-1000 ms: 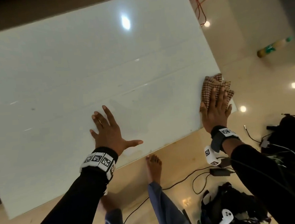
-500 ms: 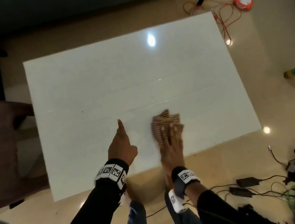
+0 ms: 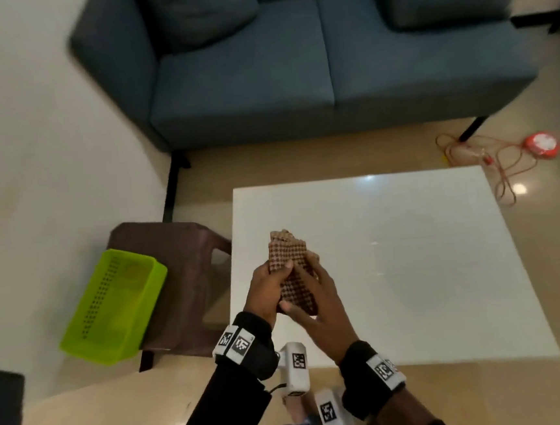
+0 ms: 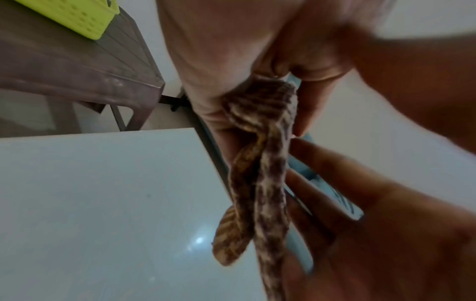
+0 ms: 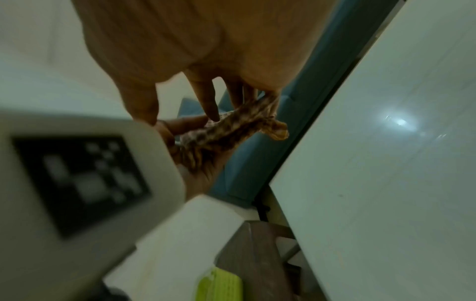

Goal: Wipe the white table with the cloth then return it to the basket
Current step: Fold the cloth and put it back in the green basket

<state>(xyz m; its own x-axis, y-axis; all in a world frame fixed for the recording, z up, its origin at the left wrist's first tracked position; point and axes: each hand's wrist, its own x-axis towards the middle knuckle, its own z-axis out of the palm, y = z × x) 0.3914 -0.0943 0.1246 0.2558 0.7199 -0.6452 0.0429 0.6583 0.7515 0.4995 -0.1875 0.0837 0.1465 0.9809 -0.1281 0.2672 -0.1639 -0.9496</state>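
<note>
The brown checked cloth point(image 3: 289, 252) is folded and lifted off the white table point(image 3: 394, 253), above its left part. My left hand point(image 3: 282, 269) grips the cloth from the left, fingertips curled over its face. My right hand point(image 3: 311, 277) lies against its right side, fingers fairly straight. In the left wrist view the cloth point(image 4: 268, 163) hangs from the left thumb and fingers, with the right hand's fingers point(image 4: 335, 179) flat beside it. The right wrist view shows the cloth point(image 5: 231, 130) between both hands. The lime green basket point(image 3: 110, 301) sits on a brown stool point(image 3: 180, 255), left of the table.
A blue sofa point(image 3: 292, 58) stands behind the table. A red cable reel point(image 3: 542, 145) with orange wire lies on the floor at the far right. A white wall is on the left. The basket point(image 4: 72, 14) shows at the left wrist view's top left.
The right hand was wiping the cloth leftward along the table's near edge. Now both hands have lifted the cloth off the table, and my view has risen and turned toward the sofa and basket.
</note>
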